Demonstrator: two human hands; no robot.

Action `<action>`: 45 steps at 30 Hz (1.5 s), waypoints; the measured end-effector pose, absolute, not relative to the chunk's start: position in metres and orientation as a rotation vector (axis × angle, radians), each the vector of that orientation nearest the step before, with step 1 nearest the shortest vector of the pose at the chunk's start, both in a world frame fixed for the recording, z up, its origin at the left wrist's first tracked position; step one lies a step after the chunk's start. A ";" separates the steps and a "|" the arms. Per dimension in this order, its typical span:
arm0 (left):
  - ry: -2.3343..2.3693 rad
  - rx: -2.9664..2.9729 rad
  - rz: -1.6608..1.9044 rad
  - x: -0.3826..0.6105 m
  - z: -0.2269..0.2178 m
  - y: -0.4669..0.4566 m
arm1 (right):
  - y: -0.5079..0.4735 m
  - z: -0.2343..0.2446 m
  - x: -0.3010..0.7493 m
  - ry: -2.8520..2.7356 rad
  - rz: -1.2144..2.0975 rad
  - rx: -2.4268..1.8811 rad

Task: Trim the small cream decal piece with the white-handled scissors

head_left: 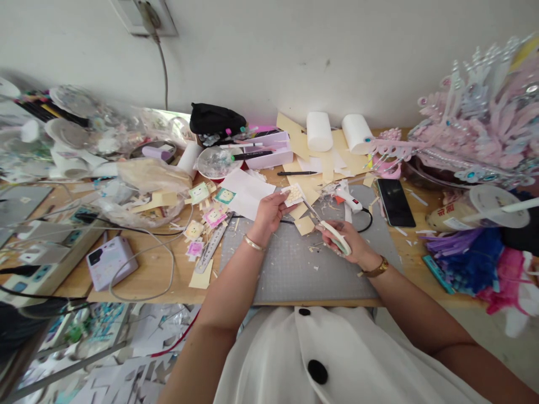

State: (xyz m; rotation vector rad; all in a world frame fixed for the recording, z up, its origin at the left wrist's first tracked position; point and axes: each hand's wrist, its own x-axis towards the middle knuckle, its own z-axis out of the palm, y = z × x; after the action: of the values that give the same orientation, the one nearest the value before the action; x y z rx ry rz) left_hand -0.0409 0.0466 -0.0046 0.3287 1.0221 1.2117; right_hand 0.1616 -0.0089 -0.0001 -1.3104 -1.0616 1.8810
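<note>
My left hand [269, 212] pinches a small cream card piece [293, 194] with a pale pattern, lifted above the grey cutting mat [290, 269]. Gripped in my right hand [343, 238] is a pair of scissors with pale green handles [334, 234]; their blades point up and left toward the card. Cream paper offcuts [304, 224] lie on the mat just below the card. Both wrists wear bracelets.
A white glue gun [347, 197] and a black phone [394, 202] lie right of the mat. Small face stickers [214, 215] and a metal ruler [214, 246] sit to the left. A purple box [269, 150], foam rolls [319, 131] and pink ornaments [471, 129] crowd the back.
</note>
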 end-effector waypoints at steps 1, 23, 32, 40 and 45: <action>1.020 0.330 1.214 -0.041 -0.005 0.047 | -0.009 0.002 0.162 -1.077 1.886 -1.311; 0.986 0.985 1.109 -0.048 0.008 0.038 | 0.038 0.022 0.152 -0.939 1.586 -1.250; 0.997 1.413 0.909 -0.057 0.014 0.036 | 0.035 0.014 0.135 -0.945 1.561 -1.252; 1.009 1.393 0.910 -0.059 0.009 0.036 | 0.028 0.018 0.127 -0.877 1.517 -1.287; 0.994 1.115 0.977 -0.048 0.004 0.030 | 0.025 0.014 0.123 -0.804 1.444 -1.274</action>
State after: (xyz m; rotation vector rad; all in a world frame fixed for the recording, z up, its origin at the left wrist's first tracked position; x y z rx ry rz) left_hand -0.0484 0.0302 0.0043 1.1146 0.9943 0.9769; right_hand 0.1227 0.0247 0.0143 -1.2740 -0.8042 1.4442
